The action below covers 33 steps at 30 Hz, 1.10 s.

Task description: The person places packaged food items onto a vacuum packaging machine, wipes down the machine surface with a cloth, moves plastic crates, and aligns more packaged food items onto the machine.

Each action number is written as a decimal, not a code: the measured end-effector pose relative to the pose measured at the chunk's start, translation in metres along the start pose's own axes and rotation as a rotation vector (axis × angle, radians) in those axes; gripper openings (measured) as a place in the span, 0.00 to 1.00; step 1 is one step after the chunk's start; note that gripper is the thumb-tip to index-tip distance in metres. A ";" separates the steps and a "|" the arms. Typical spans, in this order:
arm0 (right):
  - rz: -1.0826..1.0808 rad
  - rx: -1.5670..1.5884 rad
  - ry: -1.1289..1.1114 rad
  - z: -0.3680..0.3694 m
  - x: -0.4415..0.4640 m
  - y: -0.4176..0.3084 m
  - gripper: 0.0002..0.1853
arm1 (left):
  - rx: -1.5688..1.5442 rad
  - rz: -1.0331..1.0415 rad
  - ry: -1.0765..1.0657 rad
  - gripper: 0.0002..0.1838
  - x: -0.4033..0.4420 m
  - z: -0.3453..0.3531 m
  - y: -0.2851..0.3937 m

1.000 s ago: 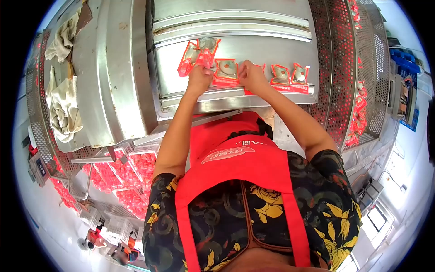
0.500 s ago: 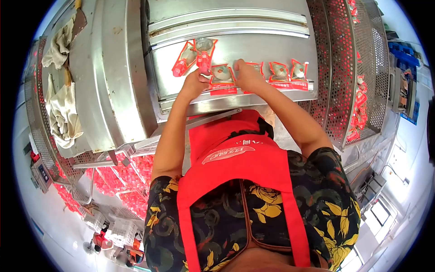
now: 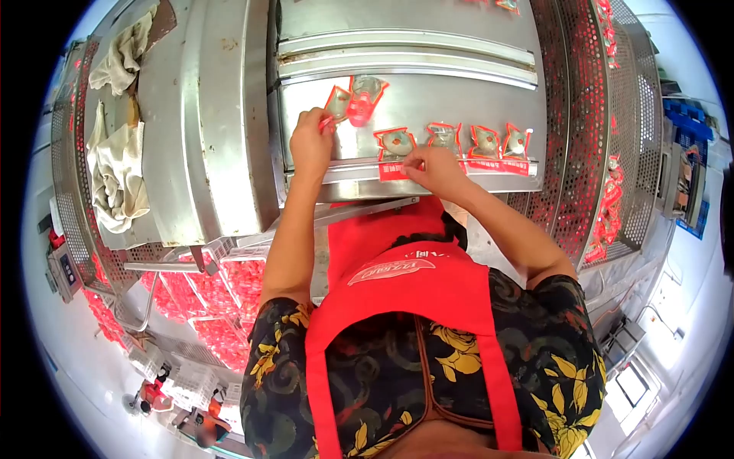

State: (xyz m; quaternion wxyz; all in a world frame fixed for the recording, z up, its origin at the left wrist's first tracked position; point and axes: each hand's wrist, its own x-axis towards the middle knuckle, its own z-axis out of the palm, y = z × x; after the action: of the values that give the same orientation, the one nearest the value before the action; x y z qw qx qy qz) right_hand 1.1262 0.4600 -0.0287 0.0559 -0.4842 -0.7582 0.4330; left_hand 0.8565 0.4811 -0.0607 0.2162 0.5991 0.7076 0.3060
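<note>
My left hand (image 3: pixel 312 143) pinches the lower end of a red-edged clear packet (image 3: pixel 338 102) at the left of the metal work surface (image 3: pixel 397 99). Right beside it lies another packet (image 3: pixel 367 96), its red end toward me. My right hand (image 3: pixel 436 170) has its fingers closed at the lower right corner of a packet (image 3: pixel 397 142) on the front ledge. Farther right, three packets stand in a row along the ledge: one (image 3: pixel 443 136) just above my right hand, then a second (image 3: pixel 485 141) and a third (image 3: pixel 516 142).
Perforated metal baskets (image 3: pixel 634 153) with red packets border the right side. On the left metal counter (image 3: pixel 218 115) lie pale cloths (image 3: pixel 118 172). Crates of red packets (image 3: pixel 229 294) stand below left. Two packets (image 3: pixel 508 5) show at the top edge.
My left hand has moved left from the ledge packet to the leftmost loose packet. My right hand has come down toward the front edge. The view has shifted slightly.
</note>
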 end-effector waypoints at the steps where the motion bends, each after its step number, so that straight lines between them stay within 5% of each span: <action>1: -0.001 0.274 0.074 0.002 0.007 -0.002 0.11 | -0.165 -0.171 -0.047 0.13 -0.001 -0.001 -0.005; 3: 0.151 0.502 -0.052 0.003 0.024 -0.020 0.12 | -0.170 -0.229 -0.021 0.10 -0.012 -0.006 -0.014; 6: 0.345 0.808 -0.132 0.030 0.059 -0.039 0.14 | -0.481 -0.614 -0.203 0.10 -0.019 -0.003 -0.054; 13: 0.544 0.872 0.027 0.058 0.114 -0.038 0.11 | -0.604 -0.655 -0.188 0.19 -0.018 -0.013 -0.035; 17: 0.510 0.888 -0.074 0.070 0.130 -0.013 0.09 | -0.647 -0.637 -0.218 0.19 -0.018 -0.014 -0.036; 20: 0.108 0.235 0.312 0.068 0.119 -0.010 0.13 | -0.306 -0.519 -0.190 0.19 -0.012 -0.012 -0.039; 24: 0.187 0.080 0.249 0.061 0.107 -0.023 0.15 | -0.106 -0.396 -0.211 0.18 -0.011 -0.002 -0.048; 26: 0.155 -0.050 0.224 0.066 0.099 -0.020 0.15 | -0.179 -0.381 -0.410 0.17 -0.016 -0.002 -0.068; 33: -0.068 0.030 0.190 0.051 0.058 -0.023 0.16 | -0.244 -0.385 -0.437 0.16 -0.021 -0.009 -0.043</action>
State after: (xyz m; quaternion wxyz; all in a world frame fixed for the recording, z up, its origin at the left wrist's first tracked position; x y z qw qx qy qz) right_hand 1.0538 0.4713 -0.0632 0.1495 -0.4963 -0.7589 0.3942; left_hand 0.8239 0.4545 -0.0849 0.4874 0.4753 0.7029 0.2060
